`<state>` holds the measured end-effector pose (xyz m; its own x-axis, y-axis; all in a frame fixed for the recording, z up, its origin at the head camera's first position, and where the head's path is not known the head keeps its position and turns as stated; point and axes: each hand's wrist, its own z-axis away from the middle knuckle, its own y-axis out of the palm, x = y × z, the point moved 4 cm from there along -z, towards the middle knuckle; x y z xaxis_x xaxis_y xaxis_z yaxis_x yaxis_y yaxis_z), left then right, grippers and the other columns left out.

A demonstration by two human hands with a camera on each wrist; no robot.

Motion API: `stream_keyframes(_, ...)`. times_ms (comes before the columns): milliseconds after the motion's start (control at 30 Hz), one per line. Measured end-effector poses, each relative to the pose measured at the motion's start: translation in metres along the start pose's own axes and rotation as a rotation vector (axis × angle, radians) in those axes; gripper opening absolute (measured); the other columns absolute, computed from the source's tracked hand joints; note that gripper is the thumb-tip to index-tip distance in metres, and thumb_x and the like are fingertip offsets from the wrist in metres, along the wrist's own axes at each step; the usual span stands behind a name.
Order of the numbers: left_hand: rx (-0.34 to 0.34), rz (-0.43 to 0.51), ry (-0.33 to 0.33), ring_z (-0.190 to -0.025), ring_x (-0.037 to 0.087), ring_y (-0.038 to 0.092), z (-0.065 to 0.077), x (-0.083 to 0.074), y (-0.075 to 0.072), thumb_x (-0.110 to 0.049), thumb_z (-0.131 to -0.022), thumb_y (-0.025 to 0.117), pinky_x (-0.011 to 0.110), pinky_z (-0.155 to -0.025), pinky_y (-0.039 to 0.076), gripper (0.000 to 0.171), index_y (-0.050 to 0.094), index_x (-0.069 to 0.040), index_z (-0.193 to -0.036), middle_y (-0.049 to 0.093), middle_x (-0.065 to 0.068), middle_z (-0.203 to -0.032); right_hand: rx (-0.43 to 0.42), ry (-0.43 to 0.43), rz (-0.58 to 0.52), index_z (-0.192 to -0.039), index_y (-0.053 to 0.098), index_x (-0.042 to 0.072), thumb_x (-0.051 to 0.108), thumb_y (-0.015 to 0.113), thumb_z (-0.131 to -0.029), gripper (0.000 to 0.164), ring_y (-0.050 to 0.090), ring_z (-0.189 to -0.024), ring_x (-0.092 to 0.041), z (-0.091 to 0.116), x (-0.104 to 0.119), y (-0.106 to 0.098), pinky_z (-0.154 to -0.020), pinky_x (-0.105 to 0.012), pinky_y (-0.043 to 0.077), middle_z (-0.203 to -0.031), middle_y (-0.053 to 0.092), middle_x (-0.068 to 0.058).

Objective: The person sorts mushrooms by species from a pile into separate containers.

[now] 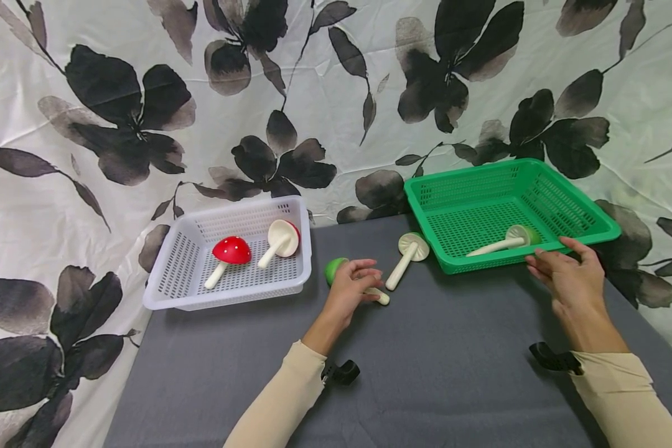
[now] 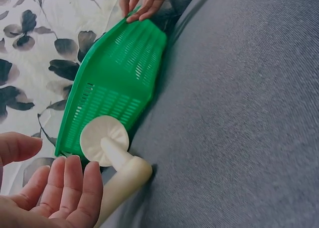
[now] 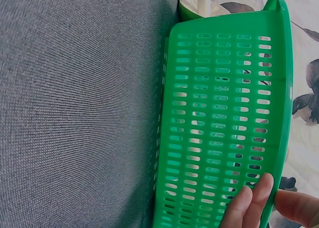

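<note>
One left hand (image 1: 348, 285), loose-fingered, near green mushroom (image 1: 333, 270); right hand (image 1: 578, 277) pinches green basket (image 1: 465, 218) at near edge; tug might tip it.

two mushrooms (image 1: 232, 251) in left basket (image 1: 229, 300); one in right basket (image 1: 453, 230); two between

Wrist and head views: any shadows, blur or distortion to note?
Head: soft shadow on the gray cloth beside the right sleeve; left wrist: left hand shows no obvious motion blur, soft shadow beside the nearer mushroom stem; right wrist: dark shadow along the base of the green basket, cloth weave fans out in streaks, possibly wide-angle stretch.
</note>
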<state>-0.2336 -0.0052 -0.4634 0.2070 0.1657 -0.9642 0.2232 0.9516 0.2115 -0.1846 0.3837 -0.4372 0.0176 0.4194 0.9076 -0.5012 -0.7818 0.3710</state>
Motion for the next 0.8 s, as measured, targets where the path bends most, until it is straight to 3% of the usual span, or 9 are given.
stream_keyframes(333, -0.039, -0.085, 0.001, -0.104, 0.033, 0.07, 0.001, 0.007, -0.009, -0.002, -0.093, 0.067, 0.049, -0.084, 0.061, 0.039, 0.059, -0.001, -0.132, 0.065, 0.026, -0.123, -0.001, -0.001, 0.001, -0.134, 0.041, 0.025, 0.003, 0.078, -0.087, 0.064, 0.076, -0.075, -0.016, 0.0, 0.0, -0.002, -0.066, -0.028, 0.063, -0.086, 0.072, -0.001)
stream_keyframes(467, -0.054, -0.11, 0.009, -0.096, 0.022, 0.07, 0.001, 0.007, -0.01, -0.005, -0.092, 0.069, 0.053, -0.089, 0.059, 0.039, 0.06, -0.002, -0.13, 0.066, 0.024, -0.122, -0.003, -0.001, 0.005, -0.133, 0.041, 0.025, 0.004, 0.078, -0.088, 0.062, 0.076, -0.075, -0.015, 0.001, -0.001, -0.001, -0.067, -0.028, 0.063, -0.087, 0.071, -0.001)
stream_keyframes(600, -0.071, -0.164, 0.031, -0.091, 0.011, 0.067, 0.001, 0.006, -0.011, -0.006, -0.09, 0.071, 0.042, -0.084, 0.057, 0.036, 0.063, -0.006, -0.125, 0.068, 0.023, -0.12, -0.004, -0.003, 0.008, -0.133, 0.041, 0.025, 0.004, 0.077, -0.089, 0.061, 0.076, -0.076, -0.015, 0.001, -0.001, 0.0, -0.067, -0.028, 0.063, -0.088, 0.071, -0.001)
stream_keyframes(800, -0.1, -0.121, 0.066, -0.093, 0.016, 0.07, -0.001, 0.006, -0.011, 0.002, -0.089, 0.07, 0.027, -0.084, 0.056, 0.035, 0.063, 0.0, -0.123, 0.067, 0.029, -0.115, -0.003, -0.007, 0.003, -0.132, 0.041, 0.025, 0.002, 0.076, -0.089, 0.06, 0.076, -0.075, -0.015, 0.001, -0.001, 0.001, -0.066, -0.027, 0.063, -0.088, 0.071, 0.0)
